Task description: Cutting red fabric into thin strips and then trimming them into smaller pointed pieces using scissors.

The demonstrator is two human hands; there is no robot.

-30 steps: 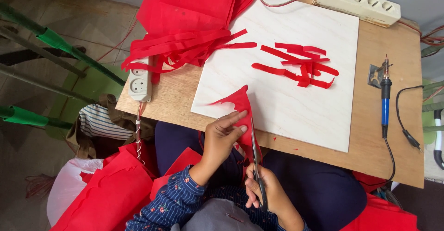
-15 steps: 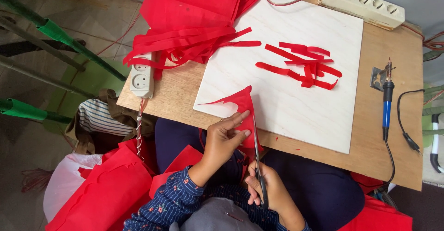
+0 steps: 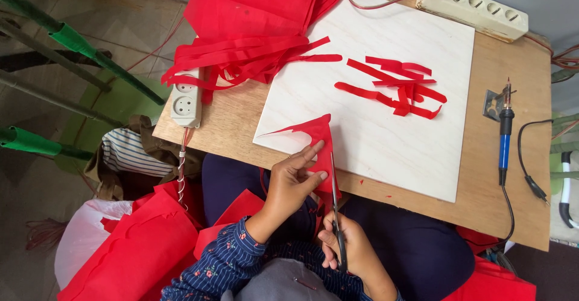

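Red fabric piece (image 3: 313, 133), roughly triangular, lies at the near edge of the white board (image 3: 386, 126) on the wooden surface (image 3: 518, 174). Left hand (image 3: 292, 177) pins it, fingers extended flat. Right hand (image 3: 350, 254) is closed around scissors (image 3: 335, 198), blades running up along the fabric's right edge. Cut red strips (image 3: 395, 87) lie farther out; soldering iron (image 3: 504, 141) at right.
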